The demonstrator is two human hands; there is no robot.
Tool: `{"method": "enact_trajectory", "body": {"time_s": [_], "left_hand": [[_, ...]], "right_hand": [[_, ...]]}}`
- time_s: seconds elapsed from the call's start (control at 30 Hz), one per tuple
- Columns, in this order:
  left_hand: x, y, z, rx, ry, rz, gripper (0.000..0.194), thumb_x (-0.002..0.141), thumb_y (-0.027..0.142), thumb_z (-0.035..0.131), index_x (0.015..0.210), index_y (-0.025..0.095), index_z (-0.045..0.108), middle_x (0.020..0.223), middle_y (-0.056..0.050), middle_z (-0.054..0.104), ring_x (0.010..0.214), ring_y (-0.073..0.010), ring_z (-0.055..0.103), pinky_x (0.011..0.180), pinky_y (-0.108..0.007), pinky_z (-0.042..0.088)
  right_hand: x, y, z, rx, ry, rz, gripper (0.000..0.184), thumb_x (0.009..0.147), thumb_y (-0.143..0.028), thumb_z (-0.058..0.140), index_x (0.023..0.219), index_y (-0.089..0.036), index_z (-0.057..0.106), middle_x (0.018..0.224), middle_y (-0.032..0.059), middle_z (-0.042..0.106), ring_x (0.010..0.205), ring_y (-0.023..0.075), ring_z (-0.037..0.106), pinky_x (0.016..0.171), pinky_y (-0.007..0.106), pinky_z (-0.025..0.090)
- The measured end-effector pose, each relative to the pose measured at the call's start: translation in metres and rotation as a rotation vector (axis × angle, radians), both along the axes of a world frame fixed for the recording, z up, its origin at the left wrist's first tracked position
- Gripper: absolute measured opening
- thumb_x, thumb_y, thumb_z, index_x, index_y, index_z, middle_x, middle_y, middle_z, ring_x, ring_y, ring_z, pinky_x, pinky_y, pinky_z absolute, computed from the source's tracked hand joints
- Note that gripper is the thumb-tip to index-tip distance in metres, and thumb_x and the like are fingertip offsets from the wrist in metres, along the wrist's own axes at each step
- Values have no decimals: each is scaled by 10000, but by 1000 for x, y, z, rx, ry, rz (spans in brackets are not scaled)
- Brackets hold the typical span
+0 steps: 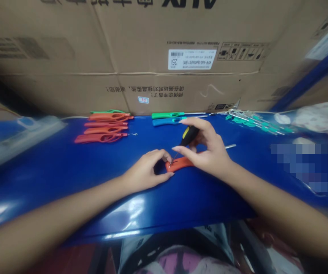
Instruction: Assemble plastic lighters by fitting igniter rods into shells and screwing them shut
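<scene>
An orange lighter with a metal nozzle lies on the blue bench top between my hands. My left hand pinches its left end, fingers curled round it. My right hand is closed on a small screwdriver with a black and yellow handle. The screwdriver's thin tip points down onto the lighter's left end.
A stack of orange lighters with a green one on top lies at back left. A green and a blue lighter lie behind my hands. Teal lighters lie at back right. Large cardboard boxes wall the back. Plastic bags sit left.
</scene>
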State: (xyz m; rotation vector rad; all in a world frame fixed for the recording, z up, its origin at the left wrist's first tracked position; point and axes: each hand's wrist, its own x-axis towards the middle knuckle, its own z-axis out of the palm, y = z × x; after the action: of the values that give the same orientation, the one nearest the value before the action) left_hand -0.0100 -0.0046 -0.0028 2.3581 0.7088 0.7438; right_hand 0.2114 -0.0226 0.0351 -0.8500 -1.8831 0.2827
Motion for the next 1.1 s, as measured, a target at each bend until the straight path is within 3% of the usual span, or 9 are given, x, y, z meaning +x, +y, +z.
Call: {"method": "enact_trajectory", "body": {"time_s": [0.23,0.4,0.5,0.57,0.63,0.8,0.9,0.97,1.1], "left_hand": [[2,-1,1,-17,-3,32,248,828,253,758,974,197,565,958,10,673,877,-154,660,812,-278,504],[7,-2,3,-54,8,77,287,807,240,777,1003,200,571,996,-9,691,910,-177,678,845,-306,527],[15,-4,8,-90,28,102,303,798,211,775,1011,203,560,993,-16,695,914,-190,686,839,-319,540],[23,-5,11,-94,63,127,333,785,179,775,1032,201,553,982,-24,701,905,-207,689,819,-332,545],[33,-5,11,-88,98,138,333,780,161,768,1037,196,559,969,-36,708,898,-228,691,799,-349,548],[49,0,1,-37,-5,100,288,793,197,774,1007,191,581,1022,-54,711,956,-235,679,880,-377,540],[49,4,-5,-62,-29,41,346,815,237,777,1093,212,572,1070,-30,710,986,-212,675,925,-371,526],[47,5,-6,-64,-28,31,363,825,251,774,1122,221,567,1080,-21,709,995,-206,672,934,-368,520],[45,5,-6,-37,-19,38,354,833,257,770,1123,226,568,1065,-17,703,995,-206,661,922,-358,518]], "right_hand": [[-3,-7,10,-77,-69,211,602,990,-187,497,1549,-282,295,1400,102,578,918,152,689,708,278,617],[4,-6,24,216,-322,15,449,926,-317,664,1363,-275,566,1160,46,725,893,177,713,740,271,591],[8,-2,35,142,-451,9,485,994,-287,533,1472,-248,456,1303,81,672,975,193,710,773,287,587],[11,3,40,12,-413,103,528,1020,-228,440,1539,-248,343,1397,91,608,969,167,705,755,273,586],[13,8,41,-12,-338,152,502,1004,-269,505,1497,-252,409,1353,79,639,834,135,703,675,243,574],[20,15,30,260,-357,-58,386,934,-379,652,1285,-221,622,1171,83,732,900,195,713,760,289,571],[24,12,27,75,-241,30,379,1032,-257,446,1403,-218,514,1245,90,690,882,150,703,700,261,575],[26,10,27,6,-113,69,323,1017,-260,489,1326,-209,568,1169,76,701,796,127,684,602,234,554],[28,9,31,218,-127,-40,279,861,-347,747,1087,-194,691,948,53,723,803,172,663,716,305,576]]}}
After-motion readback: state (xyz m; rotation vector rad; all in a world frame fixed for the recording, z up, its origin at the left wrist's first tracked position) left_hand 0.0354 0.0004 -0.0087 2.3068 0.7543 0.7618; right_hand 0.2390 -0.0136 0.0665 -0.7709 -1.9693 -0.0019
